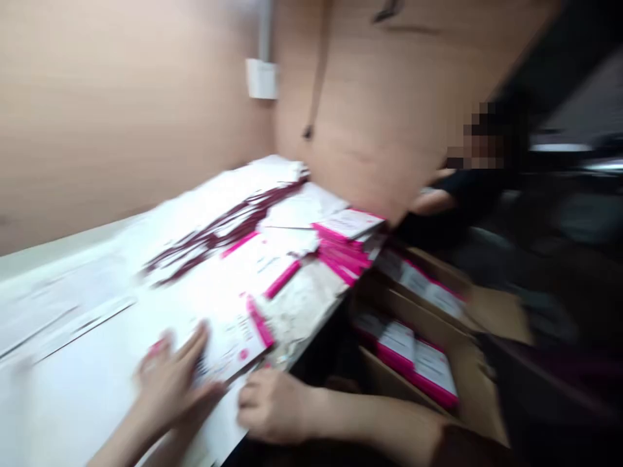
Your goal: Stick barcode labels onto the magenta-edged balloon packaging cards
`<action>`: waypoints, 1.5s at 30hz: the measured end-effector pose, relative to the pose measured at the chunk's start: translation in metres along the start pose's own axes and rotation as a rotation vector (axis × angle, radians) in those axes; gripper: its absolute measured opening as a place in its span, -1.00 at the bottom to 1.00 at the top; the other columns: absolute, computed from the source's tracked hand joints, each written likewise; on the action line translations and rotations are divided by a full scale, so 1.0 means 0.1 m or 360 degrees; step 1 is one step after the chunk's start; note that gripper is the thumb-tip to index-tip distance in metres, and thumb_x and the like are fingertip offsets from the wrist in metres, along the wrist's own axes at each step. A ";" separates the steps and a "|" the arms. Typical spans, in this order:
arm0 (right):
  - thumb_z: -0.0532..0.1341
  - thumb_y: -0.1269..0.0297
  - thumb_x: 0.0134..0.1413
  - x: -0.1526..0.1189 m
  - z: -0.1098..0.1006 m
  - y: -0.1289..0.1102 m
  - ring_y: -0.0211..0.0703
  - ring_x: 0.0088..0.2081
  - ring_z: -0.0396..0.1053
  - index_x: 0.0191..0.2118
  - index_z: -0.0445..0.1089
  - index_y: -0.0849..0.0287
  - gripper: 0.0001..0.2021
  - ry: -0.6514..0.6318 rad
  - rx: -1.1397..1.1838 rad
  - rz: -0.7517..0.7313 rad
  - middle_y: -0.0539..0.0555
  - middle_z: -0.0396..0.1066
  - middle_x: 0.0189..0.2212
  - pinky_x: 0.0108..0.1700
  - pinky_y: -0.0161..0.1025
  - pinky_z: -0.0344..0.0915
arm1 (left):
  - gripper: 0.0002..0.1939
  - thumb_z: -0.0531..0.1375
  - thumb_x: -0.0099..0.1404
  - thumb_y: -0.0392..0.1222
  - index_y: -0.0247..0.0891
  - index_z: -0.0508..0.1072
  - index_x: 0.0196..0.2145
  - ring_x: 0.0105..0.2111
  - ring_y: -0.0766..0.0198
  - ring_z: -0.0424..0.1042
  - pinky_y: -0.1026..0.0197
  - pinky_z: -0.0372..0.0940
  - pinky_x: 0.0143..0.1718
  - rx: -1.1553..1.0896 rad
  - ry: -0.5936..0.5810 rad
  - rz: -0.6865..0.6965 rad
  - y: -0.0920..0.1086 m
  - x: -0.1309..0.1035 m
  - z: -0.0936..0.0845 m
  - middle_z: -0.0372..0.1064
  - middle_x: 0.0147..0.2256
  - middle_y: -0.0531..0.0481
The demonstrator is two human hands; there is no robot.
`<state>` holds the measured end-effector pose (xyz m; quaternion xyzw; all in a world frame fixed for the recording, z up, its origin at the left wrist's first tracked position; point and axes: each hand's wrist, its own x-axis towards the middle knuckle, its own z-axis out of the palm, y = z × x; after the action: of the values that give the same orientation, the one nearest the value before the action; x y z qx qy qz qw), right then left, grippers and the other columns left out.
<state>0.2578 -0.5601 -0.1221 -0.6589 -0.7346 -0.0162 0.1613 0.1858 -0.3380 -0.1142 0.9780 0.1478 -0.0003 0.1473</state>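
My left hand (172, 383), blurred by motion, has its fingers apart beside the left end of a white and pink flat box (236, 340) on the white table. Whether it touches the box is hard to tell. At the table's front edge my right hand (272, 405) is closed, fingers curled, just below the same box; anything inside it is hidden. Farther back lie another white and pink box (272, 263) and a stack of pink-edged boxes (343, 250). A row of dark red cords (233, 220) runs over white sheets (195, 211) behind them.
Below the table on the right stand open cardboard boxes (481, 383) holding white and pink boxes (433, 370). Beyond them at the right is a person in dark clothes, with a forearm (433, 201) near the table's far corner. A tan wall (121, 97) rises behind the table.
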 end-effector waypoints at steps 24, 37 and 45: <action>0.22 0.27 0.15 0.84 0.27 0.73 -0.08 -0.25 0.23 -0.44 0.40 0.12 -0.84 0.0196 0.1014 0.0782 0.03 0.33 -0.41 -0.16 -0.11 0.17 | -0.41 0.08 0.36 -0.16 -0.22 0.09 0.31 0.37 -0.10 -0.24 -0.32 -0.21 0.30 -0.0245 -0.0345 0.0185 -0.21 -0.09 0.01 -0.09 0.36 -0.10; 0.22 0.25 0.18 0.66 0.03 0.79 -0.09 -0.23 0.27 -0.37 0.39 0.12 -0.89 0.0245 0.1102 0.0583 0.04 0.36 -0.36 -0.13 -0.12 0.19 | -0.47 0.03 0.35 -0.22 -0.02 0.18 0.27 0.35 -0.13 -0.19 -0.36 -0.23 0.28 -0.0205 -0.0246 0.0138 -0.12 -0.11 0.03 -0.04 0.35 -0.05; 0.18 0.23 0.20 0.81 0.20 0.80 -0.06 -0.18 0.25 -0.40 0.36 0.11 -0.84 0.0080 0.0895 0.0683 0.02 0.35 -0.34 0.00 -0.01 0.10 | -0.48 -0.01 0.34 -0.29 -0.05 0.22 0.24 0.37 -0.13 -0.32 -0.40 -0.32 0.29 -0.0380 -0.0361 0.0068 -0.12 -0.08 -0.04 -0.10 0.36 0.16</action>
<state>0.3254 -0.4671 -0.1350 -0.7273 -0.5510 0.2047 0.3543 0.1740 -0.3278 -0.1133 0.9502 0.1084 -0.0900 0.2782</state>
